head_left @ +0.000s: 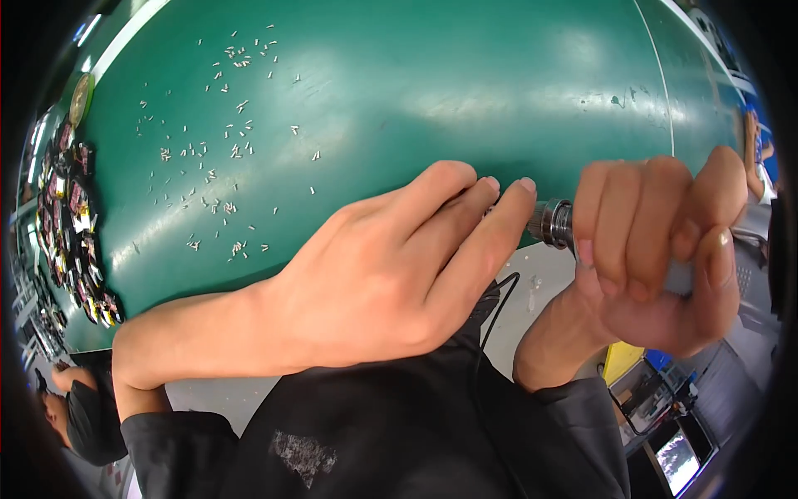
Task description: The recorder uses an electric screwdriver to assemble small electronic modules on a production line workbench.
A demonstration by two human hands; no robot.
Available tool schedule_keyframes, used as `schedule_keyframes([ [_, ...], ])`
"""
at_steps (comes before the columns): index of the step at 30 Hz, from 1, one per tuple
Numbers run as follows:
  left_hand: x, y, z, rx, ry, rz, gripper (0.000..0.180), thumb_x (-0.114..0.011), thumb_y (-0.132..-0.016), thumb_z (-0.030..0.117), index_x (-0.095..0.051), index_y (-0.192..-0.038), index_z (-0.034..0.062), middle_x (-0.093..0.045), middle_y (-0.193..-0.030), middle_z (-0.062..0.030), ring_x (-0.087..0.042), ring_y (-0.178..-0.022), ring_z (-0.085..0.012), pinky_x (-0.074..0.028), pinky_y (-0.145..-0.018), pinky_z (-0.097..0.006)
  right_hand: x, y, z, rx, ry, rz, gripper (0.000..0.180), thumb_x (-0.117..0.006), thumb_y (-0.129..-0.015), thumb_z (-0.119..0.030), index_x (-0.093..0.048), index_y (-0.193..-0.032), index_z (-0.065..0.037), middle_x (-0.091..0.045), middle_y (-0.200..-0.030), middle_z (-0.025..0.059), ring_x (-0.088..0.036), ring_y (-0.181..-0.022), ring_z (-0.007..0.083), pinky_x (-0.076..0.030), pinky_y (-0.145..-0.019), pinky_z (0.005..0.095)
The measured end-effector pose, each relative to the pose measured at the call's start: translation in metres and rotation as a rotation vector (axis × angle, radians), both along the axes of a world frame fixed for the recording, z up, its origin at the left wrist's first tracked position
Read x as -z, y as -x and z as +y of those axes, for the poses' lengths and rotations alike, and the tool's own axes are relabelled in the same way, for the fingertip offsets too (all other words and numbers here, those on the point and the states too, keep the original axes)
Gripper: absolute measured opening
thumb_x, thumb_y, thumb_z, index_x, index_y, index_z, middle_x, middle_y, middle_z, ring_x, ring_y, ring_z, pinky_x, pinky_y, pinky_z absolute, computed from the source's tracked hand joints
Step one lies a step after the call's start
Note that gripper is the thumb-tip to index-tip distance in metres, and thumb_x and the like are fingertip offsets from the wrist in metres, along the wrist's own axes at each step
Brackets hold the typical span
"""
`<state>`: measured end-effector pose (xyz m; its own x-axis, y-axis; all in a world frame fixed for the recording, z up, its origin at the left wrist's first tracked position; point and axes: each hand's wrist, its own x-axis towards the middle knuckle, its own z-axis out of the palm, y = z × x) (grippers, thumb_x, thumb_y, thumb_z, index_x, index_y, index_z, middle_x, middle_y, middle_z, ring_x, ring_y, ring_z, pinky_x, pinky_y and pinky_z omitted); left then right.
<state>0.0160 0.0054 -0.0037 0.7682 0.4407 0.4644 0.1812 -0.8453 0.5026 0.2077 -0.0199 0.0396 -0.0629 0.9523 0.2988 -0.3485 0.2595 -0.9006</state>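
My right hand (657,241) is wrapped round a tool with a ringed silver metal nose (552,223), which looks like an electric screwdriver. Most of its body is hidden in the fist. The nose points left, toward my left hand (391,258). That hand reaches across in front of me with its back up and its fingers bent and drawn together, the fingertips right at the tool's front end. Whatever lies between those fingers is hidden. Several small silver screws or pins (237,151) lie scattered over the green tabletop (374,91), beyond my left forearm.
Along the table's left edge lies a heap of small dark parts (71,216) with pink and yellow bits. A black cable (496,312) hangs by my dark shirt. Another person (87,407) is at the lower left, and a lit screen (677,461) stands at the lower right.
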Motion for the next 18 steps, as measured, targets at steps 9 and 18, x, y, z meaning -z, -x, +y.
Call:
schedule_keyframes([
  [9, -0.023, 0.016, 0.011, 0.039, 0.367, 0.099, 0.06, -0.071, -0.072, 0.002, -0.046, -0.127, -0.0027, -0.059, -0.107, -0.0176, -0.058, -0.098, -0.0328, -0.051, -0.081, -0.04, -0.004, 0.009, 0.02, -0.139, -0.086, 0.004, 0.016, -0.05, -0.088, -0.017, -0.041, -0.079, -0.008, -0.04, -0.048, -0.0031, -0.033, -0.036, 0.0081, -0.034, -0.043, 0.0243],
  [18, -0.036, 0.052, 0.001, 0.169, 0.467, 0.08, 0.038, -0.062, -0.078, 0.005, -0.047, -0.112, -0.0017, -0.053, -0.099, -0.0219, -0.057, -0.095, -0.0381, -0.05, -0.078, -0.044, -0.014, 0.011, -0.002, -0.283, -0.24, 0.322, 0.018, -0.066, -0.076, -0.002, -0.049, -0.071, -0.006, -0.05, -0.044, 0.0018, -0.045, -0.031, 0.0121, -0.041, -0.034, 0.0251],
])
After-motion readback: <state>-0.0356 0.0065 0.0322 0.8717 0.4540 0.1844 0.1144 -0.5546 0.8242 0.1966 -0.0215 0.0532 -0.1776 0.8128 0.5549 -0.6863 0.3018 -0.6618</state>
